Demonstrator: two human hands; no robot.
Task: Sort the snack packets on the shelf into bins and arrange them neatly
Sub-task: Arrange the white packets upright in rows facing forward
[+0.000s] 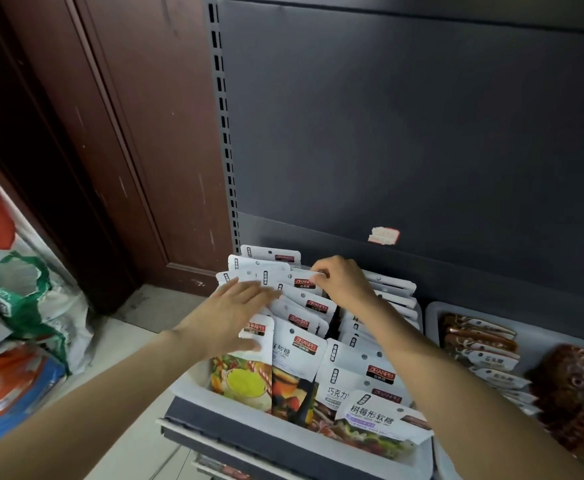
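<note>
A: Packets (301, 341), white-topped, standing in rows inside a white bin (193, 388) at lower centre of the frame, on the dark shelf (214, 422).

B: Left hand (238, 306)?

A: Laid flat on the left row, fingers (261, 289) straight and spread, pressing the packet tops.

B: Right hand (344, 284)?

A: Further back, fingers (320, 276) curled, pinching the top edge of one white packet (306, 282).

B: Elsewhere?

A: Second bin (434, 315) at right, with brown packets (474, 341); torn label (383, 234) on grey back panel (422, 133).

Shop: slotted gondola shelving (222, 133), bins (193, 388) of hang-hole snack packets (297, 362), price-sticker remnant (383, 235).
</note>
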